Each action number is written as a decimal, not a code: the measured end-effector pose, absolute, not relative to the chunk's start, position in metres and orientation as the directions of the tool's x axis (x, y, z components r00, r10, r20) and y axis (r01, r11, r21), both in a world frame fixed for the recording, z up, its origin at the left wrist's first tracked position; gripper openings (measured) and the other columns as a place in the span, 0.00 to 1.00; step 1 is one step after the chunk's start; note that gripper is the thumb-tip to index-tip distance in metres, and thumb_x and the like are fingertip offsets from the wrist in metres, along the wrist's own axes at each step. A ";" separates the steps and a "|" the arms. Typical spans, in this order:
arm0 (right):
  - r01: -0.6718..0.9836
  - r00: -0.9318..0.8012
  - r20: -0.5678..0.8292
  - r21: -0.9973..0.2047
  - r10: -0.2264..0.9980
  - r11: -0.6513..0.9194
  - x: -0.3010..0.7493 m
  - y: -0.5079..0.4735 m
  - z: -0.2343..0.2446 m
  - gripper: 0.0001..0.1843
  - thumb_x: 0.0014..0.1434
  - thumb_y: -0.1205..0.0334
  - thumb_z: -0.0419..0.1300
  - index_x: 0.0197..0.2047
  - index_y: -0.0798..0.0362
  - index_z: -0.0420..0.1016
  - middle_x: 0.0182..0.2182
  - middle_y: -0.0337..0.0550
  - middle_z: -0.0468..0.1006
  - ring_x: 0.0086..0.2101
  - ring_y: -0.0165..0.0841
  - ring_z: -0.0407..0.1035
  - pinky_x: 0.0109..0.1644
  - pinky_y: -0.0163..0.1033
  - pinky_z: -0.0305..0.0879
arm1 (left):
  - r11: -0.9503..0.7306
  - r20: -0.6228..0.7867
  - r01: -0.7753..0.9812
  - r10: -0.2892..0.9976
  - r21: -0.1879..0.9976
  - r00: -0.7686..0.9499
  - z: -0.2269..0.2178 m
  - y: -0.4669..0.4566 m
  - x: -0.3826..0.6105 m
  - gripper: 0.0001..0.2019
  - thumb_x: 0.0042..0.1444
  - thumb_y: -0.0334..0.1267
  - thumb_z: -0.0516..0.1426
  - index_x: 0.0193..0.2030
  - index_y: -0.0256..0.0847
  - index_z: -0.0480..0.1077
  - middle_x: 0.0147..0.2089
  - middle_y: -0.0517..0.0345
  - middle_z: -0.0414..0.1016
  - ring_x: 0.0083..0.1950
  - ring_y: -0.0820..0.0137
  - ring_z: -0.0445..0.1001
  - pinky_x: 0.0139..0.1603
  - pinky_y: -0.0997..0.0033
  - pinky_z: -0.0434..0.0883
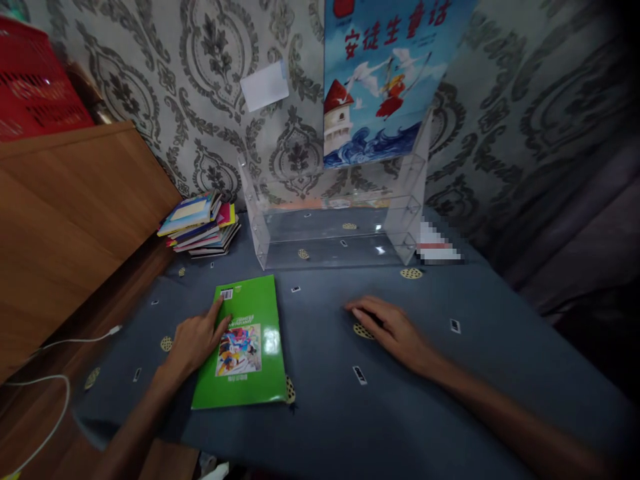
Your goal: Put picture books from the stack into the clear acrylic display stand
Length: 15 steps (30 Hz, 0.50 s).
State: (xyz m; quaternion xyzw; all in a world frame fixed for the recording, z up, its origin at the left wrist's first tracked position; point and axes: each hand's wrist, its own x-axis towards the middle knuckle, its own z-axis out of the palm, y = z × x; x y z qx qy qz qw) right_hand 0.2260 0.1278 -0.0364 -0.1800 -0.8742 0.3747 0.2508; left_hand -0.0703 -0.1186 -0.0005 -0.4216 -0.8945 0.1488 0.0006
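A green book (270, 320) lies flat on the dark tablecloth, a barcode and a colourful picture on its upturned cover. My left hand (193, 340) rests across the book's left edge, its index finger stretched towards the barcode and its thumb apart on the cover. The other fingers of that hand are partly hidden. To the right of the book, my right hand (387, 327) lies palm down on the cloth with loosely extended fingers, holding nothing. Behind both hands stands a clear plastic book rack (330, 250), its lower tiers without books.
A blue picture book (380, 87) is upright at the rack's top. Several books form a stack (205, 227) at the back left, beside a wooden cabinet (75, 220) bearing a red basket (40, 80). A white cable (85, 340) hangs left; a blurred white item (435, 247) lies right.
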 end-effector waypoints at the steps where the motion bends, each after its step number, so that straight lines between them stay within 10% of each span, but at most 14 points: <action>1: 0.121 -0.811 0.309 -0.741 0.496 0.660 0.226 0.128 -0.037 0.18 0.69 0.53 0.49 0.42 0.50 0.78 0.38 0.47 0.81 0.40 0.40 0.75 0.46 0.46 0.72 | 0.585 -0.126 0.766 0.767 -0.268 -0.629 0.001 -0.115 -0.065 0.29 0.71 0.50 0.42 0.74 0.42 0.51 0.45 0.44 0.82 0.47 0.53 0.81 0.46 0.60 0.72; 15: 0.090 -0.823 0.427 -0.553 0.374 0.829 0.221 0.133 -0.057 0.14 0.69 0.59 0.51 0.54 0.49 0.72 0.59 0.54 0.71 0.59 0.45 0.67 0.61 0.59 0.67 | 0.404 -0.059 0.912 0.911 -0.075 -0.409 0.001 -0.036 -0.012 0.27 0.71 0.49 0.46 0.73 0.44 0.52 0.49 0.49 0.81 0.45 0.59 0.81 0.42 0.66 0.70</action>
